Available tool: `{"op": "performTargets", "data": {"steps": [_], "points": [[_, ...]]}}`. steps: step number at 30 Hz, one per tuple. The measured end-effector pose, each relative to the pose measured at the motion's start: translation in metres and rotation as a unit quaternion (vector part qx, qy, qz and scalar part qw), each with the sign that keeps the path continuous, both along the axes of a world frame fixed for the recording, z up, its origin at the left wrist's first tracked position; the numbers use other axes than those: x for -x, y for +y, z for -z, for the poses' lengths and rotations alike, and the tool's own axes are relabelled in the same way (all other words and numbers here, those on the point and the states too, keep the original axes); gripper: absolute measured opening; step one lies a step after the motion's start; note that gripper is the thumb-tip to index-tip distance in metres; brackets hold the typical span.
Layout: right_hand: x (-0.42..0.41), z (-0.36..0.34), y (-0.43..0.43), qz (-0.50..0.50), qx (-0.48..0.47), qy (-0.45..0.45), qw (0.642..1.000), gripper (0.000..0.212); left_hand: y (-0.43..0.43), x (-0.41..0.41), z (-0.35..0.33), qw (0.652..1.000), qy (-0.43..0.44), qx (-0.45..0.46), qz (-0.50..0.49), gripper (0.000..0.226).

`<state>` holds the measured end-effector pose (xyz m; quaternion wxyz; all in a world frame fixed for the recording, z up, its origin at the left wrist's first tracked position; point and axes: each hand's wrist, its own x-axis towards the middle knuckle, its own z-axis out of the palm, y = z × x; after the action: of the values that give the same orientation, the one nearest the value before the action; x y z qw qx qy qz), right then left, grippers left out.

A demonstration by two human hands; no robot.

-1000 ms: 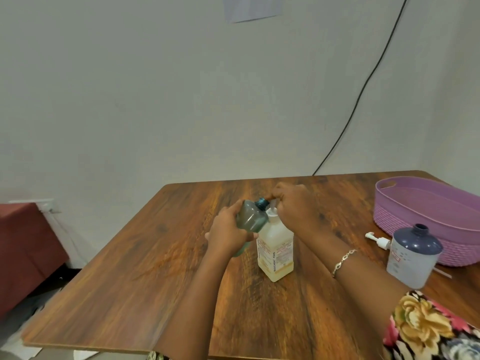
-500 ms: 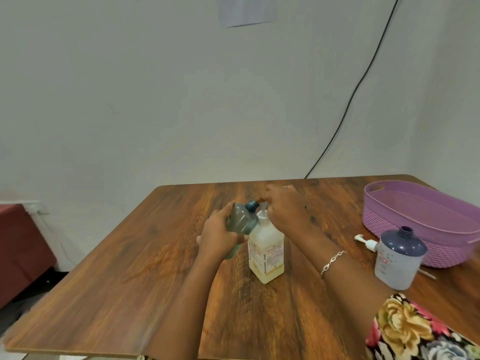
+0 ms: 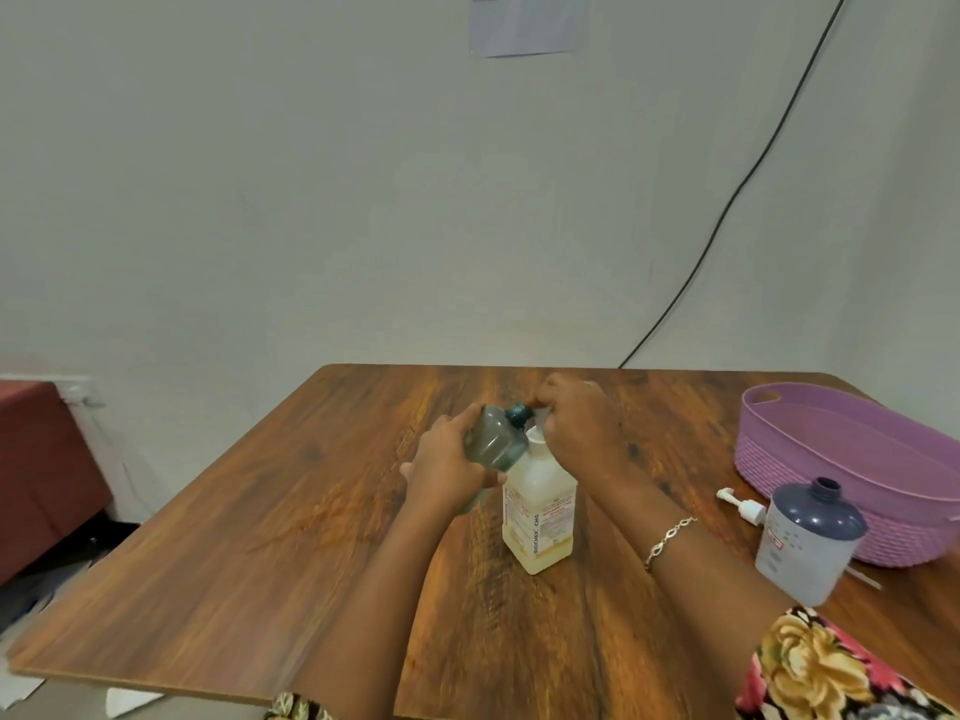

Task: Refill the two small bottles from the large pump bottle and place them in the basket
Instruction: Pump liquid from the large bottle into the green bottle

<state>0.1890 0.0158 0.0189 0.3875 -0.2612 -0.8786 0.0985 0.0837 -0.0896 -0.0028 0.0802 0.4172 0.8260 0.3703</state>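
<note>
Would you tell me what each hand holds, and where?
The left hand grips the tilted green bottle by its body; the right hand pinches at its teal neck.

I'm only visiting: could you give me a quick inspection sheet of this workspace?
Surface: brown wood-grain table, no spill visible.
Job's things: smoky green translucent small bottle, held tilted; pale yellow labelled small bottle, upright beside it; large grey bottle with dark blue shoulder, uncapped, in front of the purple woven-look basket; white pump head, lying on the table.
Clutter: nothing seen.
Hands: left hand grips the green bottle; right hand has fingers curled at its neck, and what they pinch is unclear.
Cables: black cable runs down the wall.
Surroundings: paper sheet on a pale wall; dark red furniture on the left.
</note>
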Motion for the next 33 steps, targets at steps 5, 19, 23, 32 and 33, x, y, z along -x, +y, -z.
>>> {"op": "performTargets", "data": {"steps": [5,19,23,32,33], "points": [[-0.001,0.018,-0.012,0.013,-0.033,0.043,0.998,0.025,0.000,0.000,0.009,1.000,-0.017,0.011,-0.005,0.092],[-0.003,0.013,-0.010,-0.011,-0.056,0.030,0.998,0.023,-0.002,-0.001,0.008,1.000,0.002,0.020,-0.010,0.091],[0.000,0.018,-0.009,-0.010,-0.046,0.034,0.998,0.022,-0.003,-0.002,0.013,1.000,-0.003,0.014,-0.015,0.091],[-0.005,0.008,0.000,-0.003,-0.024,0.027,0.999,0.024,-0.001,-0.005,0.002,1.000,-0.008,0.002,-0.007,0.091],[-0.005,0.013,-0.005,-0.001,-0.027,0.044,0.999,0.023,-0.001,-0.004,0.006,1.000,-0.010,0.004,-0.007,0.091]]}}
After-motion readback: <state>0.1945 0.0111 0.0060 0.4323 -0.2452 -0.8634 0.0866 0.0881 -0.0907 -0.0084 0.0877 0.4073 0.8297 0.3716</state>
